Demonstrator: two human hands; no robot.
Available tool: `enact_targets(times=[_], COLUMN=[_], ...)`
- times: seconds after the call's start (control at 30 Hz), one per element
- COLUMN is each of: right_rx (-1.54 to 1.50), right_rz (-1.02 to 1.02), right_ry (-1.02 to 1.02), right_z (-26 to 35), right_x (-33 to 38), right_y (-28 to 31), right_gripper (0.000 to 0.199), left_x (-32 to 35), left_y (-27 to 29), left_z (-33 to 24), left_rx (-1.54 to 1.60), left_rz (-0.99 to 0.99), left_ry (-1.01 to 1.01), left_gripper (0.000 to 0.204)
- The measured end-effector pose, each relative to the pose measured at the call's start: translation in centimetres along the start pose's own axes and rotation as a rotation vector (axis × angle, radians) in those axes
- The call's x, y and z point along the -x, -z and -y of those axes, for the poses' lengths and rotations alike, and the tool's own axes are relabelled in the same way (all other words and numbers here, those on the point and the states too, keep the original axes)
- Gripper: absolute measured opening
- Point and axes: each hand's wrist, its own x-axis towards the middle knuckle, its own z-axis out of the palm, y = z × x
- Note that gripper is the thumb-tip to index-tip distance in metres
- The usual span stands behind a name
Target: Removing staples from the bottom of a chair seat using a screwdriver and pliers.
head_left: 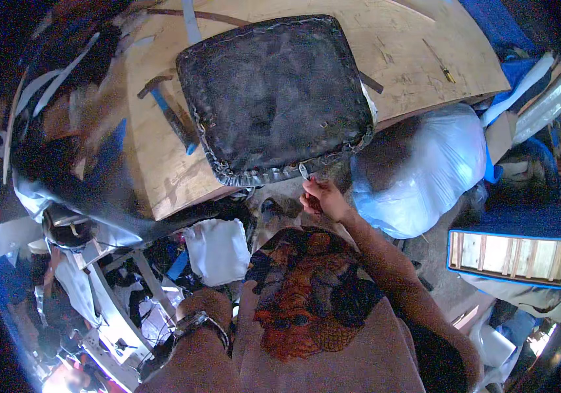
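Observation:
A black upholstered seat pad (277, 92) lies on the wooden table, its rough edge folded and gathered all round. My right hand (325, 198) is closed around a hand tool with a metal tip (304, 171) and a reddish handle. That tip is at the pad's near edge, right of its middle. Low on the left, beside my body, is my left hand (206, 304), with a watch on its wrist. Its fingers are not clearly visible, and I see nothing held in it.
A hammer (169, 114) with a blue handle lies left of the pad on the table (418, 85). A screwdriver (447, 72) lies at the right. A stuffed plastic bag (425, 177) bulges beside the table. A blue-edged wooden frame (516, 259) stands lower right; clutter fills the left.

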Motion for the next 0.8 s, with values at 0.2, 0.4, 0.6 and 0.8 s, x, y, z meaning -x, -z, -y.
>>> enact_targets(times=[0.2, 0.4, 0.6, 0.8], right_rx=[1.017, 0.119, -0.539, -0.692], right_rz=[-0.474, -0.001, 0.341, 0.375], right_ry=[0.562, 0.115, -0.145, -0.031], right_z=[-0.7, -1.9, -1.2, -2.7], right_x=[-0.2, 1.9, 1.4, 0.0], right_y=[-0.9, -1.5, -2.7, -2.4], right_gripper=[0.026, 0.027, 0.041, 0.045], left_x=[-3.1, -4.5, -0.8, 3.4], left_y=[0.7, 12.5, 29.6, 33.5], left_z=[1.5, -0.3, 3.4, 3.3], left_rx=[-0.338, -1.521, -1.881, -2.321], left_rz=[0.144, -0.4, -0.07, 0.326], left_ry=[0.13, 0.535, 0.549, 0.542], left_gripper=[0.043, 0.011, 0.038, 0.046])
